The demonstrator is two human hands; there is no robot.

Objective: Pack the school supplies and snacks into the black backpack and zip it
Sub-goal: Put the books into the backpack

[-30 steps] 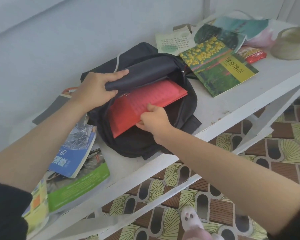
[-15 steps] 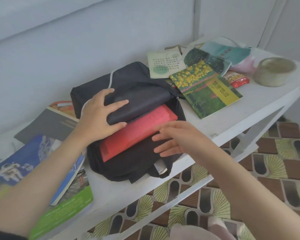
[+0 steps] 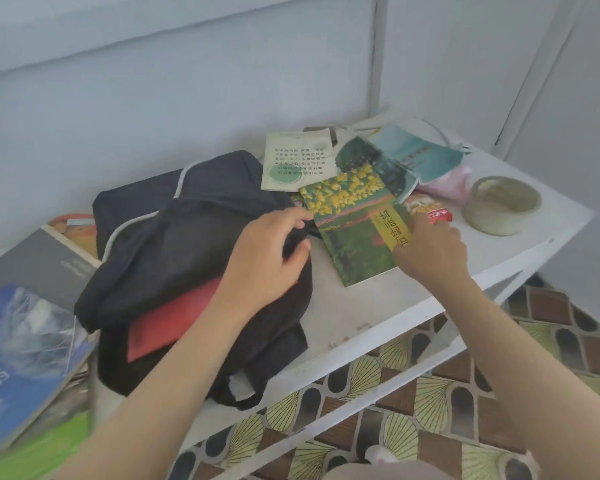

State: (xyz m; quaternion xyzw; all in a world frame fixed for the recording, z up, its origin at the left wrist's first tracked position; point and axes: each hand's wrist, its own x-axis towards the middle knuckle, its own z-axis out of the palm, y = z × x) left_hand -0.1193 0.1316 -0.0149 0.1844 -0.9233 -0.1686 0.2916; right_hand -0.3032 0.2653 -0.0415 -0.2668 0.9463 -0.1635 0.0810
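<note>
Backpack: I see the black backpack (image 3: 187, 237), limp matte cloth, crumpled, lying mid-way along the white table (image 3: 361, 306) with its mouth open.
Red folder: a flat, smooth red folder (image 3: 174, 320) sticks out of that opening.
Left hand: the left hand (image 3: 267, 258) grips a fold of backpack cloth.
Right hand: the right hand (image 3: 430, 251) lies on the glossy green book (image 3: 354, 237) just beside the bag; I cannot tell whether it grips.

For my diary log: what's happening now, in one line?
left hand grips black backpack | right hand on flower book corner | red folder half inside
</note>
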